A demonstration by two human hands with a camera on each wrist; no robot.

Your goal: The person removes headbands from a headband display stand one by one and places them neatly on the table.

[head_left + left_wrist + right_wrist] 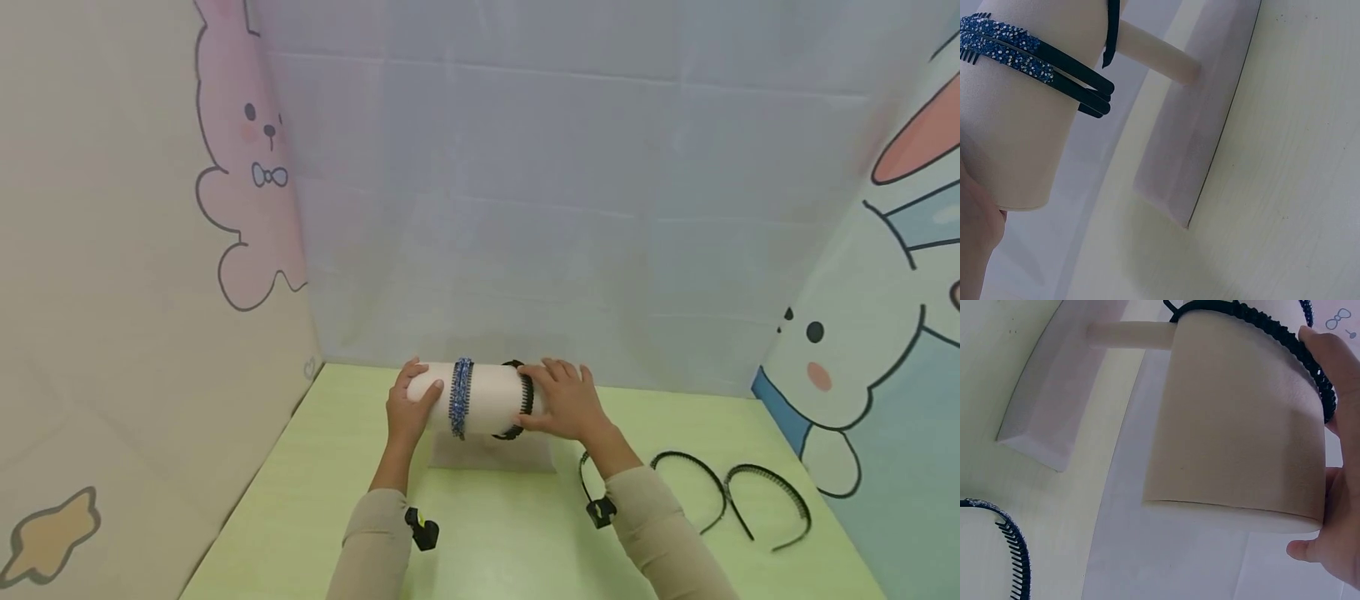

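Observation:
A cream, padded cylinder (491,400) lies sideways on a short post (1160,55) above a pale flat base (491,456). Two blue glittery headbands (461,400) sit side by side around its left part, their dark ends pointing down in the left wrist view. Around the right part is a black toothed headband (527,396) with a textured outer side (1272,328). My left hand (408,408) grips the cylinder's left end, thumb in front. With thumb and index finger at the black headband, my right hand (567,404) holds it against the cylinder, other fingers spread behind.
Right of the stand, several dark headbands lie on the light green table (480,533): one (690,457) in the middle, another (776,475) farther right, and one partly hidden by the right forearm. A pale back wall (480,183) rises behind, with printed side walls.

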